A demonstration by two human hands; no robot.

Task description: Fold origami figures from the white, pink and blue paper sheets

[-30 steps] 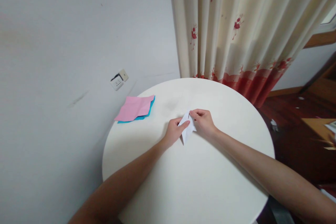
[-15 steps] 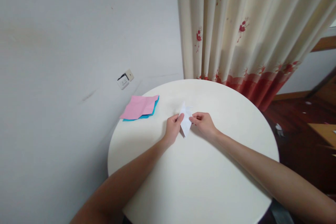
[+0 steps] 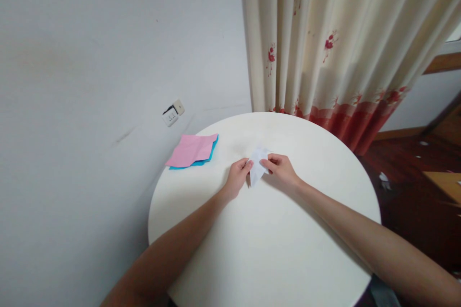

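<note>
A piece of folded white paper [image 3: 257, 165] is held between my two hands, over the middle of the round white table [image 3: 266, 235]. My left hand [image 3: 238, 176] pinches its left edge, thumb on top. My right hand [image 3: 281, 168] grips the right side with thumb and fingers, the thumb lying on the paper's face. The paper narrows to a point toward me, and its far end looks layered. Fingers under the paper are hidden.
Pink paper [image 3: 191, 149] lies on top of blue paper [image 3: 212, 151] at the table's left far edge. Behind stand a white wall with a socket [image 3: 170, 116] and a flowered curtain [image 3: 309, 57]. A wooden surface [image 3: 444, 184] shows at the right.
The white paper has turned and its far end has spread wider to the right. My right thumb now lies further onto it. The view has tilted slightly.
</note>
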